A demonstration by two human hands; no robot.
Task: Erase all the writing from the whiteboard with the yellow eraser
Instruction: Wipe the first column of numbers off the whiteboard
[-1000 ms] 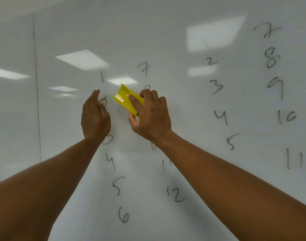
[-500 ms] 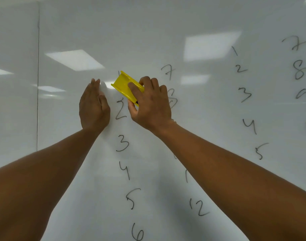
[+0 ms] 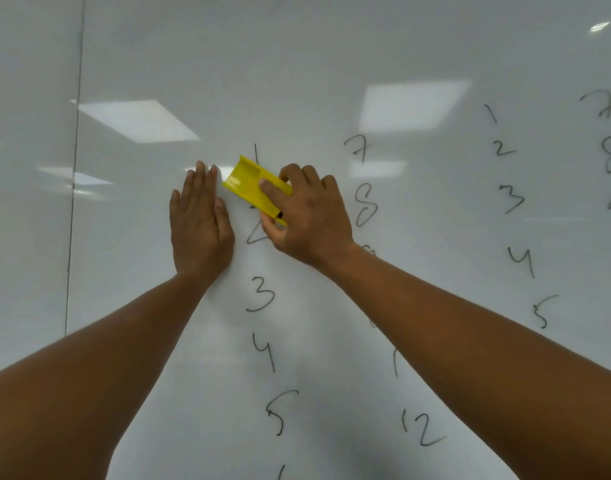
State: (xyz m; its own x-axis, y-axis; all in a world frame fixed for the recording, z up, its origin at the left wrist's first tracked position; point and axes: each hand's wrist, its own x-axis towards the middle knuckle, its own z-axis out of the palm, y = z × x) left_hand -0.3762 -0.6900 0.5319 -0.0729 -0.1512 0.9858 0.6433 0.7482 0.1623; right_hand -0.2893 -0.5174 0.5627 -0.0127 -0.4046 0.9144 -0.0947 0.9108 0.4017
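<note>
Sliding down a little since half a second ago, the right hand (image 3: 307,213) now holds the bright yellow plastic eraser (image 3: 254,183) over the bottom of the "1" and the top of the "2". Its fingers curl around the eraser and press it on the shiny white whiteboard (image 3: 297,64). Just left of the eraser, the left hand (image 3: 200,220) lies flat on the board, fingers straight. Below the eraser run 3, 4, 5. Right of it are more black numbers (image 3: 364,206).
</note>
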